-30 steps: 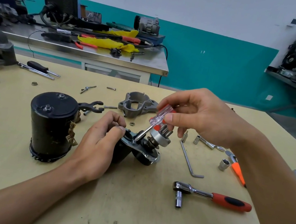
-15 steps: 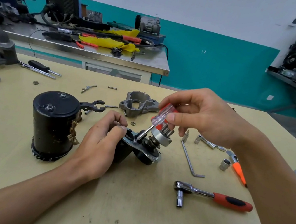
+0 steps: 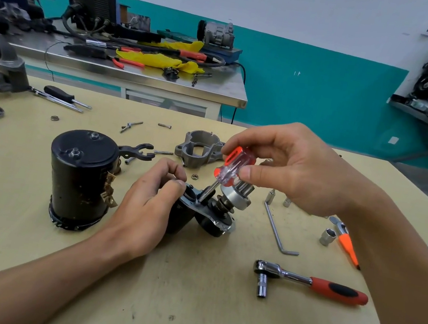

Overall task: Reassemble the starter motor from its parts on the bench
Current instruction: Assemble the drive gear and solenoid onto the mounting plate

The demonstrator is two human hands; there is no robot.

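Both forearms bare – no sleeves, gloves or watch; left hand [image 3: 149, 202] fingers [image 3: 175, 183] smudged dark – grime at tips

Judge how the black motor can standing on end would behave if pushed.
The can is probably heavy: it looks like thick steel. Squat and standing on its flat end on the bench, it would likely slide rather than tip. Laid on its side, the round body could roll.

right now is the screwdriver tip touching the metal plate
Touching. The head view shows the screwdriver, held in the right hand, with its tip meeting the plate, no gap visible.
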